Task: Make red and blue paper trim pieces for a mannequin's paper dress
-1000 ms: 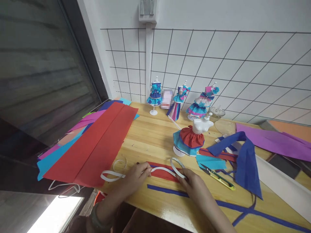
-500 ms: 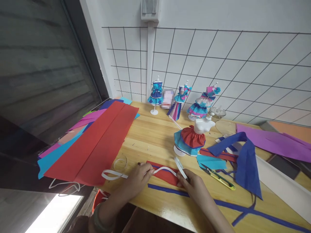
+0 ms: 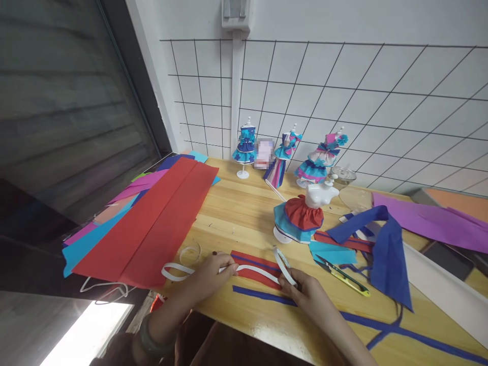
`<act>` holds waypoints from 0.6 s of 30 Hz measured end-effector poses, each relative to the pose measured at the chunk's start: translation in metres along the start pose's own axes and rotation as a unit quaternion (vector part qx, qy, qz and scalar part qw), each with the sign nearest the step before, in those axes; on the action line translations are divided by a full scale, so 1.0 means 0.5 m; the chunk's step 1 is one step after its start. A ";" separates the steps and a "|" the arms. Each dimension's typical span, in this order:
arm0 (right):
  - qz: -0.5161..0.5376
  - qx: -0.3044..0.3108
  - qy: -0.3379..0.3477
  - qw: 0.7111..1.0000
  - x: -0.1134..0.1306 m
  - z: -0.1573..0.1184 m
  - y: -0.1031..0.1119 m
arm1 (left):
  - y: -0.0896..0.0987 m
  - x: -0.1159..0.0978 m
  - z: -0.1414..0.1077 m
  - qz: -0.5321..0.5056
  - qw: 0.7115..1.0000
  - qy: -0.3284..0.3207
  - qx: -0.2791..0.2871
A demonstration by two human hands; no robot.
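Note:
My left hand (image 3: 215, 272) pinches a narrow white strip of tape (image 3: 257, 271), and its loose end loops out to the left over the table. The fingers of my right hand (image 3: 301, 288) are closed on the other stretch of the same strip, where it curls up beside the thumb. Between the hands the strip bows slightly over a small red piece (image 3: 263, 260) with a blue line along it. A long blue strip (image 3: 263, 295) lies nearer the table edge, passing under my right hand. Just beyond stands a small white dress form (image 3: 321, 195) in a red and light-blue ruffled skirt (image 3: 303, 213).
Large red sheets (image 3: 152, 218) over other coloured sheets cover the left side. Several dressed mini forms (image 3: 244, 145) stand by the wall grid. To the right are yellow-and-black thread snips (image 3: 345, 278), blue pieces (image 3: 392, 254), a light-blue piece (image 3: 331, 251) and purple sheets (image 3: 427, 218).
The white strip between my hands has flattened, its arch now lower. My left hand has shifted slightly left; both hands still hold the strip. The view has moved a little.

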State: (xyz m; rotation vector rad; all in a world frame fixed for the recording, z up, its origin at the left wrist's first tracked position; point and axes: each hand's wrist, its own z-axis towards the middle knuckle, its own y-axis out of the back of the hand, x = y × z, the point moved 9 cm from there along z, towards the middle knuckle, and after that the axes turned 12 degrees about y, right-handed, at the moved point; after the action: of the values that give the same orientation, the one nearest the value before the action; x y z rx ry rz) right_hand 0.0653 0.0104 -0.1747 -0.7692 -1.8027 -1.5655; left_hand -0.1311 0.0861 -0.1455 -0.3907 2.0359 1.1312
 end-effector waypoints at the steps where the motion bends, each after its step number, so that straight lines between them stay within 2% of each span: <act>1: -0.004 0.003 -0.001 1.000 0.001 0.000 0.001 | 0.001 0.005 0.003 0.000 1.000 0.002 0.006; 8: -0.043 0.019 0.003 0.999 0.019 0.004 -0.001 | 0.022 0.008 0.007 0.050 0.998 0.003 -0.029; 15: -0.097 0.018 0.012 0.995 0.031 0.010 -0.007 | 0.020 0.009 0.010 0.072 0.996 0.007 -0.055; 18: -0.105 0.019 0.013 0.994 0.033 0.010 -0.008 | 0.015 0.009 0.009 0.083 0.995 -0.014 -0.059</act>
State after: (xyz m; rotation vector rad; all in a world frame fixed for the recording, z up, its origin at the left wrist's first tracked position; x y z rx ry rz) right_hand 0.0513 0.0152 -0.1648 -0.5530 -1.9402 -1.6597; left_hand -0.1361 0.0946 -0.1459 -0.2661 2.0111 1.3551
